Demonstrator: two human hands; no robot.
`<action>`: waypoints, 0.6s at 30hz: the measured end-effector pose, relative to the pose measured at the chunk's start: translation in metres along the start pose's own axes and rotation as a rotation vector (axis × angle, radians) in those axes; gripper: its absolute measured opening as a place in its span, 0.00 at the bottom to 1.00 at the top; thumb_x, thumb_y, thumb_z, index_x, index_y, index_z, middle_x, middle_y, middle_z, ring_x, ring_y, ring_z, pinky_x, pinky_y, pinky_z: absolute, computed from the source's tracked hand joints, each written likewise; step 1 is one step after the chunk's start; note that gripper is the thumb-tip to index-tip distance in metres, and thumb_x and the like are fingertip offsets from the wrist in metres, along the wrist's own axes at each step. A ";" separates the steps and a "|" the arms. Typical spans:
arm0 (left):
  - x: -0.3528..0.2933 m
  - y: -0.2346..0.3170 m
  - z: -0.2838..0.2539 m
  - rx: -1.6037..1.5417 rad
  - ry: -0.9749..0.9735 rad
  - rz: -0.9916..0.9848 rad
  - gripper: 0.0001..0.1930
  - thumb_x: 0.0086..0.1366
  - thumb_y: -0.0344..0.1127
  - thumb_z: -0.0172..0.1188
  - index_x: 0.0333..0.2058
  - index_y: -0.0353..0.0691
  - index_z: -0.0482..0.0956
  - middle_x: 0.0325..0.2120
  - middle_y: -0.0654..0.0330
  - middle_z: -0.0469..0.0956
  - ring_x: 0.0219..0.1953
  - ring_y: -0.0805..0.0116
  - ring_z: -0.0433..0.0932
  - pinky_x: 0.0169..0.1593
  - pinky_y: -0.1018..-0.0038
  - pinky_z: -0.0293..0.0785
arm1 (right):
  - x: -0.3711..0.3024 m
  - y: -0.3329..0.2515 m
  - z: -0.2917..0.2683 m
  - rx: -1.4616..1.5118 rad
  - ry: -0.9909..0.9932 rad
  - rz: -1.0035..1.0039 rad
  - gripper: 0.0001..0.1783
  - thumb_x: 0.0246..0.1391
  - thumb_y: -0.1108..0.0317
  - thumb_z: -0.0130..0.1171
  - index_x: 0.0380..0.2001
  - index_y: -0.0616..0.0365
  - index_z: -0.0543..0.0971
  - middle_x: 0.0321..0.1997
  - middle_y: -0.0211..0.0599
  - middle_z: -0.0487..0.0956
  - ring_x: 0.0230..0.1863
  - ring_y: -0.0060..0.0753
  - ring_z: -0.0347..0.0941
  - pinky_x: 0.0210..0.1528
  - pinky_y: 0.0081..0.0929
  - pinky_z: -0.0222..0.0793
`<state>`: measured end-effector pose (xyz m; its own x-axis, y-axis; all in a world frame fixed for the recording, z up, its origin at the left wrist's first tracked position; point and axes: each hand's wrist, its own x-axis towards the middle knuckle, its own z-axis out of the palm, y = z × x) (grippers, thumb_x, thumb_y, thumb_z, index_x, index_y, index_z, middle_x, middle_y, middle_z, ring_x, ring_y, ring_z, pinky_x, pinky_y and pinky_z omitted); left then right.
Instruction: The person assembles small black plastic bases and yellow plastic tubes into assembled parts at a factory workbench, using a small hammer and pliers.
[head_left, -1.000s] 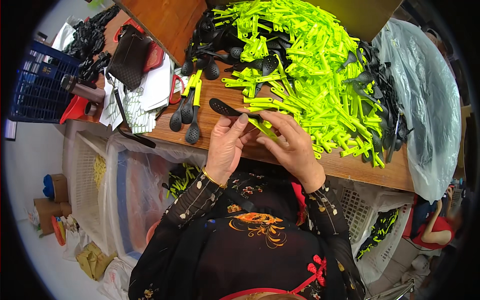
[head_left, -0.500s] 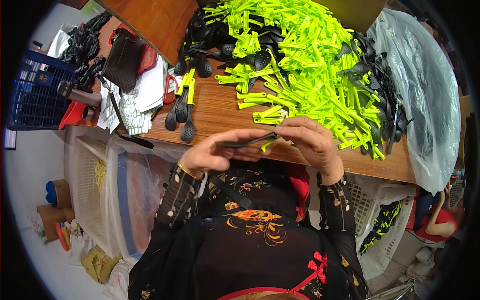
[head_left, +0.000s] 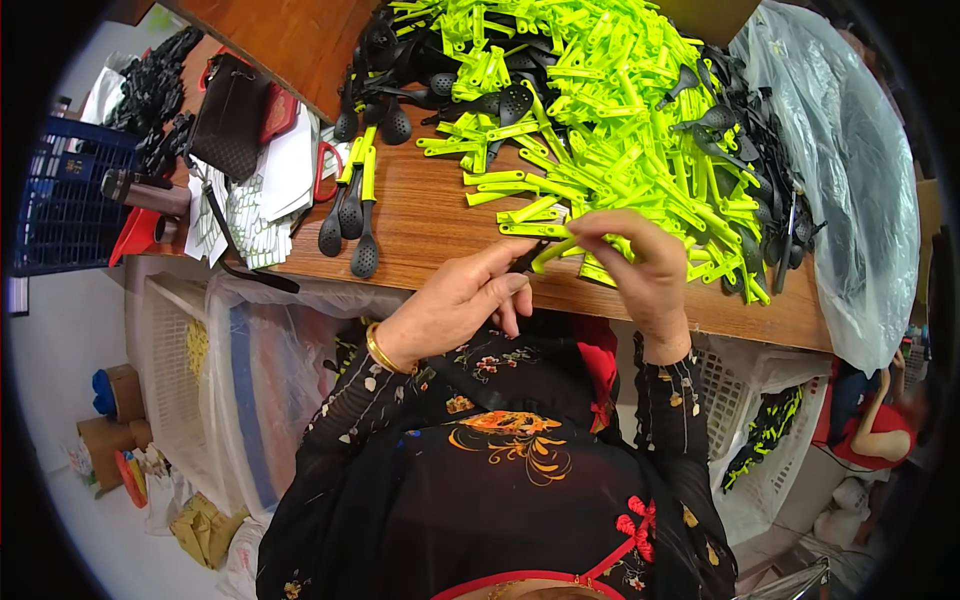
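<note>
Over the table's front edge, my left hand (head_left: 462, 302) is closed around a black spoon (head_left: 526, 258), most of which the hand covers. From the right, my right hand (head_left: 640, 275) pinches a lime-green handle (head_left: 553, 254) against the spoon's end. Whether the two parts are joined cannot be made out. Just beyond my hands lies a big heap of loose lime-green handles (head_left: 640, 150). Three black slotted spoons with green handles (head_left: 366, 250) lie side by side to the left.
Black spoon heads (head_left: 715, 118) lie along the heap's right edge, beside a clear plastic bag (head_left: 850, 180). At left are papers (head_left: 285, 180), a brown pouch (head_left: 230, 118), red scissors (head_left: 325, 170), a flask (head_left: 145, 192) and a blue crate (head_left: 75, 200). Below stand plastic-lined baskets (head_left: 225, 400).
My left hand has turned over, so its back now faces up. The right hand has brought a green handle to the black spoon. The view has shifted slightly.
</note>
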<state>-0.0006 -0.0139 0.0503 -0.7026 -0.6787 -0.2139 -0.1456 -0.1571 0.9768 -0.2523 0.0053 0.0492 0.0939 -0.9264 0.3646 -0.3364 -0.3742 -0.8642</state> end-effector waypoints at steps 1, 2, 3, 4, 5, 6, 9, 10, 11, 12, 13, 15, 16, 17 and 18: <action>-0.001 -0.006 0.003 -0.133 0.008 -0.041 0.20 0.82 0.36 0.48 0.68 0.37 0.69 0.31 0.62 0.79 0.30 0.76 0.81 0.36 0.78 0.78 | -0.006 0.003 0.003 0.204 0.101 0.071 0.11 0.61 0.82 0.67 0.46 0.64 0.83 0.45 0.39 0.87 0.47 0.30 0.84 0.53 0.27 0.79; -0.001 -0.010 0.005 -0.265 0.016 -0.082 0.21 0.83 0.37 0.47 0.69 0.38 0.68 0.32 0.64 0.79 0.29 0.79 0.80 0.35 0.80 0.77 | -0.011 0.005 0.006 0.408 0.203 0.142 0.11 0.63 0.82 0.65 0.48 0.65 0.82 0.46 0.40 0.86 0.48 0.30 0.84 0.54 0.27 0.78; 0.000 -0.012 0.009 -0.258 0.029 -0.091 0.20 0.84 0.38 0.46 0.68 0.39 0.68 0.32 0.66 0.77 0.29 0.80 0.78 0.35 0.81 0.75 | -0.014 0.005 0.005 0.471 0.165 0.154 0.11 0.66 0.82 0.62 0.50 0.66 0.79 0.46 0.41 0.85 0.49 0.32 0.83 0.56 0.28 0.78; 0.001 -0.013 0.011 -0.262 0.027 -0.094 0.20 0.84 0.38 0.46 0.68 0.39 0.68 0.32 0.66 0.77 0.29 0.80 0.78 0.35 0.81 0.75 | -0.015 0.006 0.005 0.470 0.166 0.159 0.11 0.66 0.82 0.62 0.50 0.66 0.79 0.46 0.41 0.85 0.49 0.32 0.83 0.56 0.28 0.78; 0.001 -0.014 0.013 -0.230 0.030 -0.096 0.20 0.83 0.38 0.47 0.67 0.38 0.69 0.31 0.67 0.76 0.28 0.80 0.78 0.34 0.81 0.75 | -0.015 0.005 0.006 0.467 0.147 0.156 0.11 0.66 0.82 0.62 0.50 0.66 0.80 0.46 0.41 0.85 0.49 0.31 0.83 0.56 0.28 0.78; 0.002 -0.014 0.015 -0.196 0.031 -0.097 0.19 0.83 0.38 0.47 0.66 0.38 0.70 0.30 0.67 0.75 0.28 0.80 0.78 0.34 0.81 0.74 | -0.015 0.004 0.006 0.464 0.130 0.153 0.11 0.65 0.82 0.62 0.50 0.66 0.80 0.46 0.41 0.85 0.49 0.31 0.83 0.56 0.28 0.78; 0.002 -0.010 0.021 -0.132 0.026 -0.055 0.16 0.82 0.39 0.51 0.60 0.37 0.72 0.28 0.68 0.73 0.26 0.81 0.76 0.32 0.79 0.73 | -0.009 0.006 0.009 0.444 0.116 0.155 0.11 0.65 0.80 0.63 0.50 0.65 0.81 0.46 0.39 0.86 0.48 0.27 0.82 0.52 0.24 0.78; 0.002 -0.006 0.023 -0.087 0.037 -0.041 0.15 0.81 0.39 0.53 0.58 0.36 0.72 0.28 0.69 0.73 0.26 0.81 0.76 0.31 0.79 0.73 | -0.007 0.007 0.012 0.414 0.096 0.148 0.11 0.64 0.79 0.65 0.49 0.64 0.83 0.45 0.36 0.87 0.46 0.24 0.82 0.48 0.21 0.77; 0.001 -0.004 0.025 -0.029 0.044 -0.027 0.16 0.80 0.42 0.56 0.57 0.36 0.73 0.26 0.69 0.73 0.25 0.81 0.75 0.30 0.77 0.73 | -0.005 0.006 0.016 0.378 0.109 0.131 0.10 0.64 0.78 0.65 0.48 0.64 0.85 0.44 0.34 0.87 0.44 0.22 0.82 0.48 0.21 0.77; 0.001 -0.003 0.025 -0.029 0.046 -0.027 0.16 0.80 0.42 0.56 0.57 0.36 0.73 0.26 0.69 0.73 0.25 0.81 0.75 0.30 0.77 0.73 | -0.005 0.006 0.016 0.380 0.108 0.131 0.10 0.64 0.78 0.65 0.48 0.64 0.85 0.44 0.34 0.87 0.44 0.22 0.82 0.48 0.21 0.77; 0.001 -0.003 0.024 0.001 0.051 -0.035 0.18 0.80 0.43 0.56 0.58 0.36 0.74 0.26 0.68 0.73 0.24 0.80 0.76 0.30 0.77 0.73 | -0.004 0.007 0.016 0.369 0.105 0.134 0.10 0.64 0.78 0.66 0.48 0.64 0.85 0.44 0.34 0.87 0.43 0.22 0.82 0.48 0.21 0.77; 0.002 -0.001 0.025 0.029 0.056 -0.044 0.19 0.80 0.44 0.57 0.58 0.36 0.74 0.26 0.67 0.73 0.24 0.79 0.77 0.30 0.76 0.73 | -0.005 0.008 0.017 0.358 0.101 0.139 0.09 0.64 0.78 0.66 0.47 0.64 0.85 0.44 0.34 0.87 0.43 0.22 0.83 0.47 0.21 0.77; 0.002 0.000 0.026 0.053 0.083 -0.032 0.20 0.79 0.46 0.58 0.58 0.36 0.75 0.26 0.65 0.74 0.24 0.78 0.77 0.30 0.75 0.74 | -0.005 0.008 0.019 0.329 0.112 0.136 0.10 0.64 0.78 0.66 0.48 0.63 0.85 0.43 0.34 0.87 0.43 0.22 0.83 0.47 0.21 0.77; 0.003 0.001 0.026 0.078 0.109 -0.020 0.21 0.79 0.47 0.58 0.58 0.36 0.76 0.26 0.63 0.75 0.23 0.77 0.78 0.29 0.74 0.75 | -0.005 0.008 0.020 0.300 0.124 0.134 0.10 0.63 0.78 0.66 0.48 0.63 0.85 0.43 0.34 0.87 0.42 0.22 0.83 0.47 0.21 0.77; 0.002 0.001 0.027 0.077 0.112 -0.020 0.21 0.79 0.47 0.58 0.58 0.36 0.76 0.26 0.63 0.75 0.23 0.77 0.78 0.29 0.74 0.75 | -0.006 0.007 0.019 0.301 0.121 0.133 0.10 0.63 0.78 0.66 0.48 0.63 0.85 0.43 0.34 0.87 0.42 0.22 0.83 0.47 0.21 0.77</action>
<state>-0.0211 0.0043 0.0510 -0.6172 -0.7528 -0.2290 -0.2152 -0.1184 0.9694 -0.2372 0.0070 0.0343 -0.0499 -0.9630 0.2650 -0.0453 -0.2629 -0.9638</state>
